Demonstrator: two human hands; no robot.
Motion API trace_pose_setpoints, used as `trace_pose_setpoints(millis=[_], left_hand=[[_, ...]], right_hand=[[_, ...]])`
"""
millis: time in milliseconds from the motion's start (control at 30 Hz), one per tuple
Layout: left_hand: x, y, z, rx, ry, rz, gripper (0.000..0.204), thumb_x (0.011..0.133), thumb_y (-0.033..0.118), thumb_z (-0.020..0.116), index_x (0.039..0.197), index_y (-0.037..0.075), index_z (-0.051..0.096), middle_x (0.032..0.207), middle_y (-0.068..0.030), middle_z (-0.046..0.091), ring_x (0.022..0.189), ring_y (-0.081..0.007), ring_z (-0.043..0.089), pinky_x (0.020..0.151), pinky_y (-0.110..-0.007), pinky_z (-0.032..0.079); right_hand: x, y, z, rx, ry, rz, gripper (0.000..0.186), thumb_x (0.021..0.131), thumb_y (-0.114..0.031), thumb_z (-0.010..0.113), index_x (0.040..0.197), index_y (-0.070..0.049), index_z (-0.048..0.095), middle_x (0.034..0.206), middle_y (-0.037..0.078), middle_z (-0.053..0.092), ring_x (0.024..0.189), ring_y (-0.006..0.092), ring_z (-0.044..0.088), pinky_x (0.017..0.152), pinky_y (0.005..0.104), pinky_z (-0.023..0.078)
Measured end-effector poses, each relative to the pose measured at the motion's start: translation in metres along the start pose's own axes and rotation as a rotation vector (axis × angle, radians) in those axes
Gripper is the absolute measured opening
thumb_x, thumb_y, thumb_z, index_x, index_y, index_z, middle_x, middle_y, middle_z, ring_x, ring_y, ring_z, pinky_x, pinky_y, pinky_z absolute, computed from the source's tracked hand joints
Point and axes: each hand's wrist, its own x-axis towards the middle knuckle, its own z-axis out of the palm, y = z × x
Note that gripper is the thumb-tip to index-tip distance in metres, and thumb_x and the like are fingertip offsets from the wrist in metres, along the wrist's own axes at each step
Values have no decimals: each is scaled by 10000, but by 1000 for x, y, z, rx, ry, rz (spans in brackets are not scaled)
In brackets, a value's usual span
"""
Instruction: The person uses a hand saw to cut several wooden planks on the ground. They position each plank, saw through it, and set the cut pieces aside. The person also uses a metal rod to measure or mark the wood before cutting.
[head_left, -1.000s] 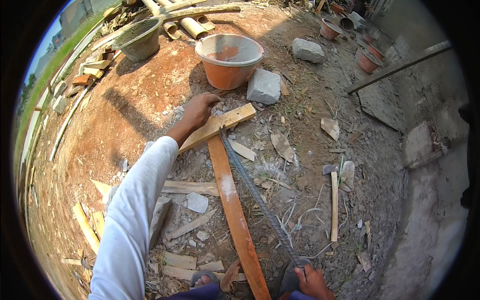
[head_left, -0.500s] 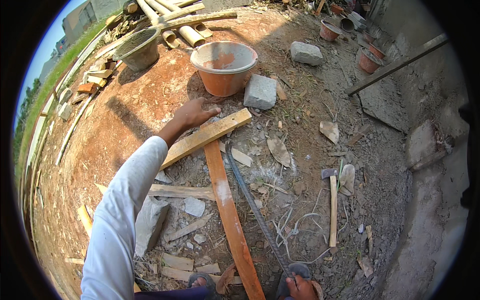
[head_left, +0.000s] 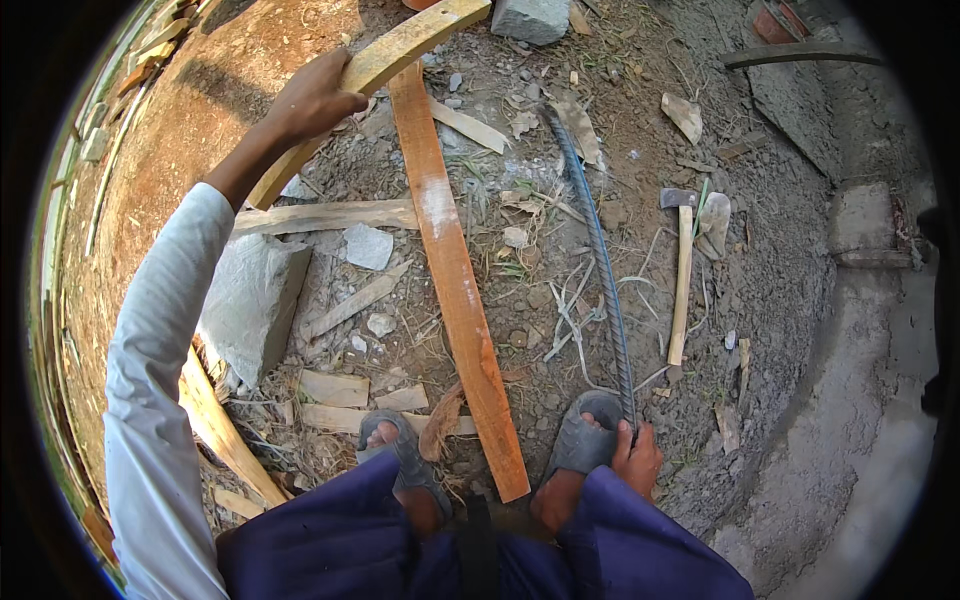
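My left hand (head_left: 315,97) reaches to the upper left with its fingers wrapped round a yellowish wooden beam (head_left: 415,42). The beam lies slantwise across the far end of an orange-brown plank (head_left: 452,245), which runs toward my feet. Low and right of the middle, beside my right sandal, my right hand (head_left: 638,460) grips the near end of a crowbar (head_left: 600,260). It is a dark, ribbed bar with a blue line and a bent far tip, pointing away from me over the dirt, right of the plank.
A hatchet (head_left: 682,270) with a pale handle lies at right, near tangled pale strapping (head_left: 575,310). Grey stone blocks (head_left: 255,300) (head_left: 530,18) and wood scraps (head_left: 335,388) are scattered about. A rough grey wall (head_left: 880,400) borders the right side.
The view has tilted down toward my feet. My left hand has closed round the beam, farther left along it. The crowbar's far tip has swung right, away from the plank.
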Motion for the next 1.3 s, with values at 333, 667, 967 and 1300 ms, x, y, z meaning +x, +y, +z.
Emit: trace_pose_setpoints(millis=[333, 667, 967, 1300], left_hand=[[-90, -21, -17, 82, 33, -43, 513, 825, 235, 712, 1215, -75, 590, 1117, -269, 648, 1053, -360, 621, 958, -457, 485], [-170, -51, -41, 78, 33, -358, 578, 771, 236, 763, 1237, -59, 588, 1105, -279, 648, 1081, -410, 616, 973, -466, 467], [-208, -73, -36, 4, 100, -586, 501, 751, 179, 770, 1146, -71, 589, 1070, -288, 651, 1043, -425, 628, 946, -470, 484], [-198, -26, -38, 224, 65, -548, 660, 813, 333, 788, 1315, -23, 547, 1291, -243, 585, 1255, -429, 535, 1047, -518, 462]], right_hand=[[25, -43, -7, 249, -198, -444, 299, 954, -219, 727, 1145, 7, 680, 1118, 177, 680, 965, 397, 663, 844, 476, 539], [8, -97, 56, -113, -599, -683, 859, 825, -695, 725, 1231, 42, 547, 1135, 174, 566, 1134, 354, 615, 888, 501, 552], [14, -122, 64, -136, -445, -784, 886, 810, -667, 752, 1273, 53, 525, 1198, 187, 579, 1184, 357, 566, 958, 476, 490], [43, -169, 67, 26, -630, -538, 769, 843, -548, 782, 1230, 75, 556, 1127, 241, 623, 1058, 434, 654, 914, 515, 518]])
